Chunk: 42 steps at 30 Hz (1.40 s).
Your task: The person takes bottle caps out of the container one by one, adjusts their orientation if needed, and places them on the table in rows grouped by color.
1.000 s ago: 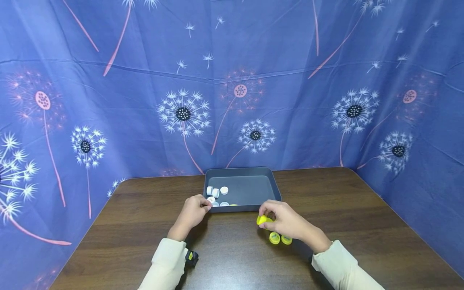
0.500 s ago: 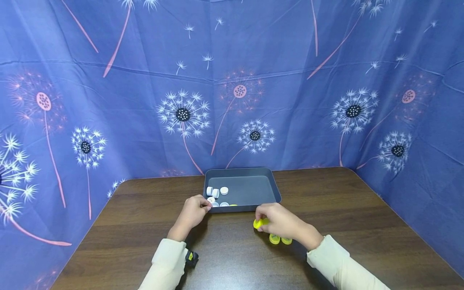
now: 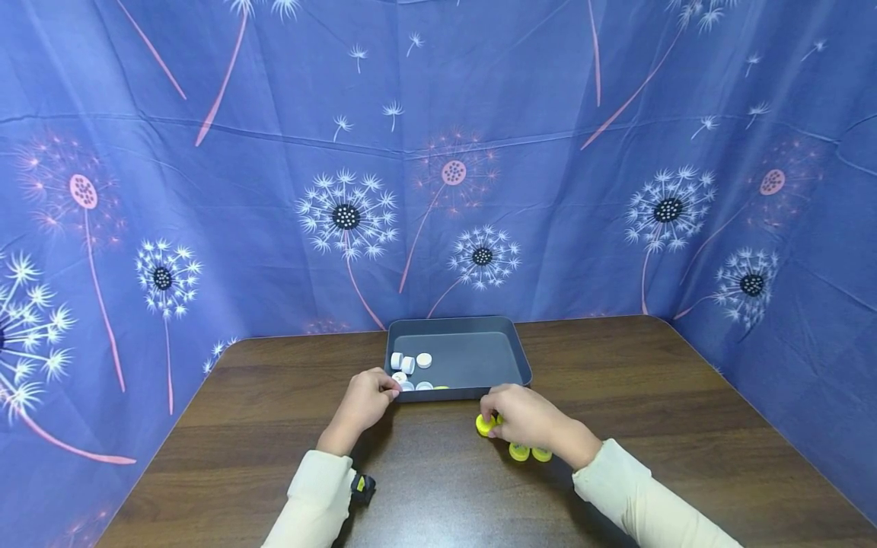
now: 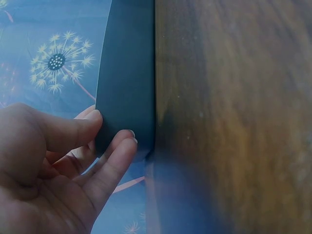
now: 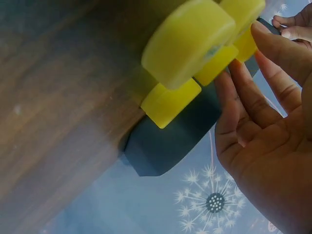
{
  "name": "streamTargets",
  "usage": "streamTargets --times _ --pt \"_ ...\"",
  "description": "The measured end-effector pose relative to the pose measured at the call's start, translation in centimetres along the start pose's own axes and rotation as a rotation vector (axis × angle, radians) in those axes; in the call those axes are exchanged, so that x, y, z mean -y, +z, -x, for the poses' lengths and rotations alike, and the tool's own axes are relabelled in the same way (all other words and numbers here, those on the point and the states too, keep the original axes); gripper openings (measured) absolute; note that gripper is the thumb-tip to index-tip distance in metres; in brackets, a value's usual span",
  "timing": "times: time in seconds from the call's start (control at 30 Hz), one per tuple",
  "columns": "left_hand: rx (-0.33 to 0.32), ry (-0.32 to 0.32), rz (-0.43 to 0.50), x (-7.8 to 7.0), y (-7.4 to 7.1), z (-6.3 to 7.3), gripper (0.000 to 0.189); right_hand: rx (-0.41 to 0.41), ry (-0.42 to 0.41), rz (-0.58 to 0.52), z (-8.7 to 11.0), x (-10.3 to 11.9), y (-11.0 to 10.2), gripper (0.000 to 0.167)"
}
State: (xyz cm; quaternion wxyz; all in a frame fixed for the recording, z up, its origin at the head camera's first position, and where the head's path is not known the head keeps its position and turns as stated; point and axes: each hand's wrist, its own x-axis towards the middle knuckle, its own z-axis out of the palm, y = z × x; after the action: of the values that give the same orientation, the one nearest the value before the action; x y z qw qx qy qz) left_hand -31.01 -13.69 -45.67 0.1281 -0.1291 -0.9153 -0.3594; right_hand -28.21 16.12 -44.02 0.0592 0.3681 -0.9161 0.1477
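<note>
My left hand (image 3: 366,397) pinches the front left corner of a dark grey tray (image 3: 466,394); in the left wrist view the thumb (image 4: 90,124) lies at the rim and fingertips touch the outer wall. In front of the tray, my right hand (image 3: 530,417) holds a yellow bottle cap (image 3: 485,425) between thumb and fingers, low at the table. Another yellow cap is partly hidden behind those fingers. Two more yellow caps (image 3: 519,451) lie side by side just below the right hand, and loom large as yellow caps (image 5: 190,44) in the right wrist view.
Inside the tray, several white caps (image 3: 424,360) sit toward the left, with a sliver of yellow (image 3: 441,387) showing at its front wall. The brown wooden table (image 3: 274,426) ends at a blue dandelion-print cloth (image 3: 548,190) behind and at both sides.
My right hand has moved a little left and down, bringing the yellow bottle cap from a tilt to lying flatter at the table. My left hand stays at the tray corner.
</note>
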Motion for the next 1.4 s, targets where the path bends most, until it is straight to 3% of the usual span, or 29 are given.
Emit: streamTargets --times 0.77,0.97,1.2,1.4 --pt "-0.002 0.018 0.004 -0.1 0.0 0.1 0.009 0.031 0.025 -0.033 0.4 -0.2 0.0 0.015" --pt "-0.007 0.026 0.001 0.1 0.1 0.1 0.009 0.031 0.025 -0.1 0.6 0.0 -0.7 0.011" --pt "-0.014 0.034 0.001 0.2 0.2 0.1 0.009 -0.029 -0.036 -0.197 0.6 -0.2 -1.3 0.01" --pt "-0.005 0.012 0.002 0.0 0.1 0.1 0.008 -0.094 -0.093 -0.214 0.0 -0.2 -1.8 0.024"
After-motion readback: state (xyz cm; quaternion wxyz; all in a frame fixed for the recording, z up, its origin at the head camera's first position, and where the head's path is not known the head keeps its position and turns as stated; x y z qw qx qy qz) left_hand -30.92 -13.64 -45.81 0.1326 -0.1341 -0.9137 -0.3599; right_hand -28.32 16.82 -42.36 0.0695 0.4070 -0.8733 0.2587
